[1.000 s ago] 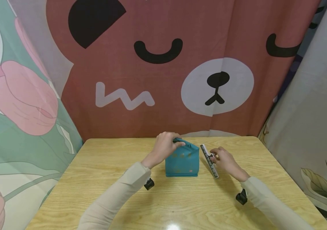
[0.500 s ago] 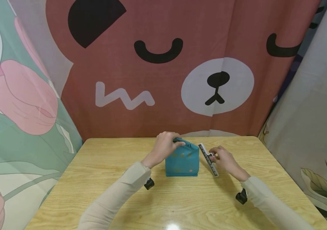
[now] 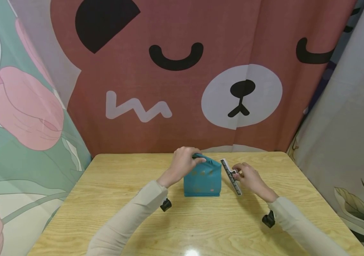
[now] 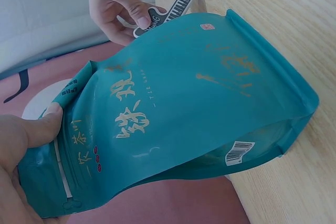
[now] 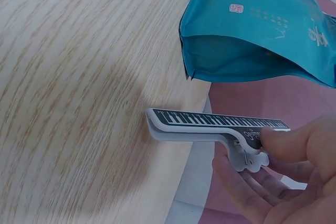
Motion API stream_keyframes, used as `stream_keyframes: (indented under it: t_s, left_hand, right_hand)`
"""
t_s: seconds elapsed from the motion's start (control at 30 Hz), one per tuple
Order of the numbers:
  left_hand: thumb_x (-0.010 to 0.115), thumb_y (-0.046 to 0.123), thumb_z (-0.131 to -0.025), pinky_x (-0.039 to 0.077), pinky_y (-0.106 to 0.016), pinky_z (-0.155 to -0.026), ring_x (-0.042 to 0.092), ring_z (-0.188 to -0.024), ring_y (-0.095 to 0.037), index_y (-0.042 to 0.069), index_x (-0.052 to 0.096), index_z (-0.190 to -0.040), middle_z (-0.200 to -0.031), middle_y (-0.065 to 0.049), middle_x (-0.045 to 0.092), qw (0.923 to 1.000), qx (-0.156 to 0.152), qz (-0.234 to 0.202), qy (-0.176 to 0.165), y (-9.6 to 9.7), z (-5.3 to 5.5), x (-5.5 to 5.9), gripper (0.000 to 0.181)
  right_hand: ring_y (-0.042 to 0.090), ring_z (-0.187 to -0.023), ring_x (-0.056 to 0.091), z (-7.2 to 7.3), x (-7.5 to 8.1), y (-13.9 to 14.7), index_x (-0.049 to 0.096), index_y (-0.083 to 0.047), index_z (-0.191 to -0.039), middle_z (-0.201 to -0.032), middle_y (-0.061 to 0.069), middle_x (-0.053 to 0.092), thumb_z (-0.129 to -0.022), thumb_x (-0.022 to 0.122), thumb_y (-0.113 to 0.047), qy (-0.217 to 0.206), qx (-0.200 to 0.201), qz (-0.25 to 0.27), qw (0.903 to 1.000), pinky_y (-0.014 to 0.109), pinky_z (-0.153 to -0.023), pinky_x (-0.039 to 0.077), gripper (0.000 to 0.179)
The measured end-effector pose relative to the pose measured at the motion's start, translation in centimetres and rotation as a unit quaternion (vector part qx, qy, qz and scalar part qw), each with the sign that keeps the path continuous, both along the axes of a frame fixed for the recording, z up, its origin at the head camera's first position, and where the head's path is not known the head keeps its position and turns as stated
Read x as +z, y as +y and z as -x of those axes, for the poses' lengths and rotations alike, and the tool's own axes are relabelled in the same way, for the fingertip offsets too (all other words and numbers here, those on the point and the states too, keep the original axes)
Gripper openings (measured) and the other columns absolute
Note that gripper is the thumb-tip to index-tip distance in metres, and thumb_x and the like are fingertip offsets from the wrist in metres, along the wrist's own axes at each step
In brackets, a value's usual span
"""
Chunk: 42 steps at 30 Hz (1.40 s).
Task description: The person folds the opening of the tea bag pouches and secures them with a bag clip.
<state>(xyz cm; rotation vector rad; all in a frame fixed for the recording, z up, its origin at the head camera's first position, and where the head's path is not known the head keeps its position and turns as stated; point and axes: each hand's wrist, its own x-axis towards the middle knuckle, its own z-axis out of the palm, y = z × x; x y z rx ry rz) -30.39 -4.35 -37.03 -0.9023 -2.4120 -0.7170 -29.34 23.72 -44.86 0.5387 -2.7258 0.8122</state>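
Observation:
A teal tea pouch (image 3: pixel 202 183) stands on the table, gold characters on its front. My left hand (image 3: pixel 182 164) grips its folded-over top, with the thumb pressed on the fold in the left wrist view. Just right of the pouch, my right hand (image 3: pixel 251 179) pinches a long clip (image 5: pixel 210 121) by its handles, thumb on the upper one. Piano keys are printed along the clip's dark face, which has a white edge. A small gap parts the clip from the pouch (image 5: pixel 247 30). The clip's jaws look nearly together in the right wrist view.
The light wooden table (image 3: pixel 121 220) ends in a back edge close behind the pouch. A curtain (image 3: pixel 182 131) with a bear face hangs beyond that edge. Other printed curtains stand at the left and right sides. A small black camera (image 3: pixel 269 219) sits under the right wrist.
The clip has shifted slightly up and left, a little nearer the pouch, still in my right hand. My left hand and the pouch stay practically where they were.

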Motion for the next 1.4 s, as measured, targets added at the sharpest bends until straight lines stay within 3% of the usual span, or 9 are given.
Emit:
stream_keyframes:
  t_s: [0.47, 0.77, 0.97, 1.4]
  left_hand:
    - [0.078, 0.029, -0.087, 0.047, -0.019, -0.057, 0.064, -0.064, -0.007, 0.012, 0.080, -0.097, -0.089, 0.000, 0.075, 1.0000, 0.002, 0.000, 0.003, -0.08, 0.06, -0.12, 0.020]
    - [0.077, 0.029, -0.087, 0.046, -0.018, -0.055, 0.063, -0.063, -0.006, 0.013, 0.079, -0.097, -0.089, 0.001, 0.075, 1.0000, 0.001, 0.001, -0.007, -0.09, -0.12, -0.11, 0.020]
    - [0.077, 0.030, -0.087, 0.047, -0.019, -0.058, 0.063, -0.064, -0.006, 0.013, 0.079, -0.097, -0.089, 0.001, 0.075, 1.0000, -0.001, 0.002, -0.002, -0.03, -0.06, -0.11, 0.020]
    - [0.077, 0.030, -0.087, 0.048, -0.019, -0.058, 0.063, -0.064, -0.006, 0.013, 0.080, -0.096, -0.087, 0.001, 0.074, 1.0000, 0.001, 0.002, 0.004, 0.00, -0.01, 0.02, 0.019]
  right_hand:
    - [0.027, -0.077, 0.067, -0.30, 0.70, -0.44, 0.064, 0.007, -0.113, -0.098, 0.018, 0.066, -0.090, 0.069, 0.003, 0.000, 0.007, 0.019, 0.9998, 0.044, -0.065, 0.055, 0.024]
    - [0.015, -0.064, 0.049, -0.32, 0.63, -0.43, 0.065, 0.005, -0.110, -0.084, 0.008, 0.061, -0.087, 0.070, 0.008, 0.030, -0.007, 0.014, 0.9994, 0.037, -0.059, 0.046, 0.024]
    - [0.016, -0.063, 0.047, -0.32, 0.72, -0.49, 0.065, 0.007, -0.115, -0.081, 0.006, 0.059, -0.087, 0.067, 0.010, 0.042, -0.020, 0.009, 0.9989, 0.039, -0.060, 0.045, 0.028]
    - [0.017, -0.064, 0.046, -0.43, 0.86, -0.74, 0.068, 0.001, -0.104, -0.084, 0.006, 0.059, -0.085, 0.067, 0.013, 0.060, -0.020, 0.018, 0.9978, 0.036, -0.059, 0.041, 0.022]
